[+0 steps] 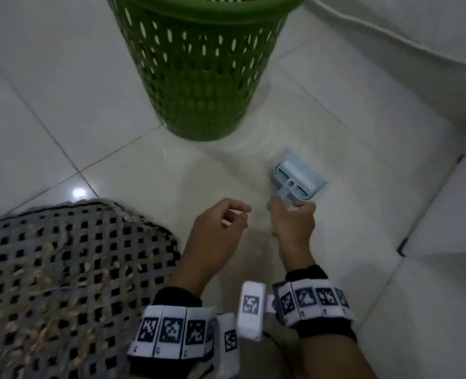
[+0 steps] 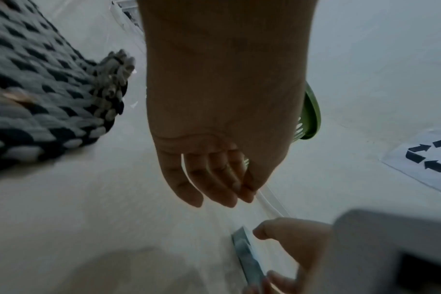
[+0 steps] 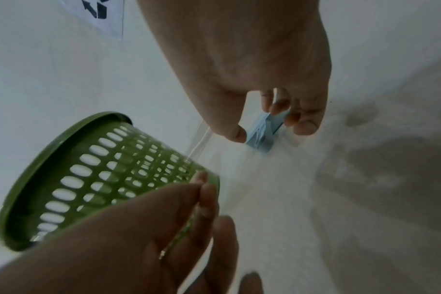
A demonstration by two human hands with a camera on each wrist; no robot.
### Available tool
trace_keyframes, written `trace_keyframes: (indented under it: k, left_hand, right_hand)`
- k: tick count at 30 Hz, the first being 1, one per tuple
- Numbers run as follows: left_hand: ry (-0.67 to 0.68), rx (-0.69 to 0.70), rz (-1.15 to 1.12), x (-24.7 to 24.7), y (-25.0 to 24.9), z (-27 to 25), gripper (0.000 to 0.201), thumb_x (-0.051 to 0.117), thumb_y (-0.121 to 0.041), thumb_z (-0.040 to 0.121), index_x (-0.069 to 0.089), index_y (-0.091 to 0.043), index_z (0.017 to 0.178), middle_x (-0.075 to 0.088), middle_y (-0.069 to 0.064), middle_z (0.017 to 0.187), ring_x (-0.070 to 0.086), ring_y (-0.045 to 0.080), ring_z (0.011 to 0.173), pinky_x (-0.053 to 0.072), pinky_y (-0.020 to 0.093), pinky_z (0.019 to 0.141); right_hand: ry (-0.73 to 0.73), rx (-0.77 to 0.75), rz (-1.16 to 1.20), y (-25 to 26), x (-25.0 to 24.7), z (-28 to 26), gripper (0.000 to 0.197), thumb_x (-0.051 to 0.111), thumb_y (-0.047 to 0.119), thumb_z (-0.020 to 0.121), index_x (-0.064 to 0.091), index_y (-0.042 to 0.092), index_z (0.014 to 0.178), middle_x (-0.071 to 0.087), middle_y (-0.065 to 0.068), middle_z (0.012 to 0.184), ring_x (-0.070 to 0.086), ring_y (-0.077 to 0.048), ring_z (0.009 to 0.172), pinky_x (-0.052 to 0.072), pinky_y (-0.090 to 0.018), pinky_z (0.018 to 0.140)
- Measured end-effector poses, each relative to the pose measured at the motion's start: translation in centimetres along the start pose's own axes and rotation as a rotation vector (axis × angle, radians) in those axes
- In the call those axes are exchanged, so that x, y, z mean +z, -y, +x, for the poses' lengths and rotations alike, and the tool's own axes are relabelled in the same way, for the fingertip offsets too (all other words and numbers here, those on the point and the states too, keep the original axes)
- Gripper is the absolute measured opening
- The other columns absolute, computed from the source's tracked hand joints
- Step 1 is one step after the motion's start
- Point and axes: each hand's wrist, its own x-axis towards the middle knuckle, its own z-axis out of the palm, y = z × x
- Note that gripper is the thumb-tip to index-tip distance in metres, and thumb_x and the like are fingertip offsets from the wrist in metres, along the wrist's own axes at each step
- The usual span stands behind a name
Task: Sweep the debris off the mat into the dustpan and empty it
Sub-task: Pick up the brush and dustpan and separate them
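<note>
A light blue dustpan lies on the tiled floor in front of the green basket, with what looks like a white-bristled brush nested in it. My right hand grips its handle; in the right wrist view the thumb and fingers curl round the blue handle. My left hand hovers just left of it, fingers loosely curled and holding nothing, as the left wrist view confirms. The grey and black woven mat lies at the lower left, with tan debris scattered on it.
A tall green perforated basket stands on the floor beyond the hands. White wall or furniture panels close in on the right. A recycling sign is stuck on a white surface. Open tiles stretch to the left.
</note>
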Motion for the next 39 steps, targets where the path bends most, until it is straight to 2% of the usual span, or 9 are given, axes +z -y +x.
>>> trace_keyframes:
  k: [3,5,10,17,26,29,32,36,39]
  left_hand:
    - [0.008,-0.022,-0.011,0.3,0.2,-0.2,0.016,0.056,-0.028,0.099,0.068,-0.039,0.096,0.069,-0.008,0.083,0.065,0.01,0.072,0.053,0.024,0.064]
    - [0.025,-0.029,0.005,0.0,0.7,-0.5,0.016,0.056,-0.029,0.1,0.067,-0.04,0.096,0.069,-0.008,0.084,0.065,0.008,0.072,0.051,0.02,0.063]
    - [0.006,-0.069,-0.007,-1.4,0.9,-1.1,0.015,0.058,-0.029,0.099,0.067,-0.04,0.1,0.07,-0.008,0.088,0.066,0.013,0.079,0.054,0.027,0.07]
    - [-0.213,-0.008,0.003,-3.7,-0.4,-1.4,0.02,0.057,-0.027,0.099,0.061,-0.038,0.115,0.063,-0.011,0.091,0.059,0.006,0.063,0.051,0.027,0.058]
    - [-0.345,-0.025,0.62,-12.8,-0.3,-5.9,0.033,0.055,-0.046,0.096,0.062,-0.028,0.123,0.065,-0.009,0.106,0.061,0.009,0.092,0.054,0.03,0.081]
    - [-0.341,-0.112,0.749,-16.0,0.4,-8.5,0.04,0.055,-0.057,0.094,0.066,-0.025,0.115,0.069,-0.007,0.1,0.063,0.011,0.086,0.056,0.032,0.077]
    - [-0.313,-0.176,0.792,-18.2,1.5,-10.5,0.047,0.052,-0.063,0.093,0.074,-0.022,0.084,0.069,-0.005,0.074,0.063,0.01,0.064,0.058,0.034,0.062]
    - [-0.284,-0.274,0.609,-19.1,3.7,-12.3,0.045,0.054,-0.061,0.093,0.07,-0.02,0.083,0.067,-0.003,0.074,0.063,0.015,0.066,0.058,0.036,0.065]
    - [-0.276,-0.307,0.466,-18.8,4.9,-12.7,0.06,0.052,-0.055,0.096,0.066,-0.002,0.071,0.064,0.015,0.063,0.059,0.035,0.057,0.052,0.038,0.054]
  right_hand:
    - [0.086,0.14,0.063,0.4,-0.2,1.8,0.049,0.074,0.047,0.075,0.064,0.008,0.103,0.073,-0.009,0.094,0.073,-0.025,0.071,0.064,-0.039,0.062]
    - [0.171,0.182,0.164,0.6,-0.2,2.7,0.03,0.077,0.039,0.079,0.072,0.01,0.087,0.077,-0.01,0.086,0.073,-0.023,0.067,0.064,-0.039,0.068]
    - [0.318,0.279,0.445,1.3,0.3,3.0,0.012,0.068,0.011,0.094,0.063,0.005,0.085,0.064,-0.014,0.081,0.067,-0.022,0.07,0.06,-0.028,0.06]
    - [0.617,0.037,0.243,1.2,0.2,-0.8,0.021,0.069,0.016,0.093,0.067,-0.003,0.102,0.073,-0.015,0.084,0.073,-0.018,0.072,0.059,-0.027,0.07]
    - [1.125,-0.179,-0.002,3.7,4.6,-12.9,0.017,0.078,0.016,0.086,0.072,0.011,0.1,0.078,-0.006,0.083,0.075,-0.018,0.071,0.059,-0.024,0.064]
    - [1.172,-0.238,-0.042,3.2,6.1,-16.3,0.016,0.077,0.017,0.087,0.071,0.009,0.1,0.077,-0.008,0.08,0.074,-0.018,0.067,0.055,-0.022,0.058]
    - [1.224,-0.279,-0.099,2.3,7.2,-18.7,0.017,0.075,0.019,0.089,0.07,0.008,0.099,0.074,-0.016,0.079,0.071,-0.021,0.061,0.052,-0.019,0.053]
    - [1.255,-0.342,-0.192,0.7,8.2,-20.8,0.016,0.074,0.019,0.089,0.067,0.006,0.093,0.066,-0.019,0.07,0.067,-0.011,0.052,0.051,-0.025,0.052]
    - [1.252,-0.331,-0.211,-0.1,8.7,-21.5,0.018,0.076,0.022,0.088,0.067,0.007,0.089,0.059,-0.031,0.073,0.071,-0.033,0.065,0.058,-0.037,0.055]
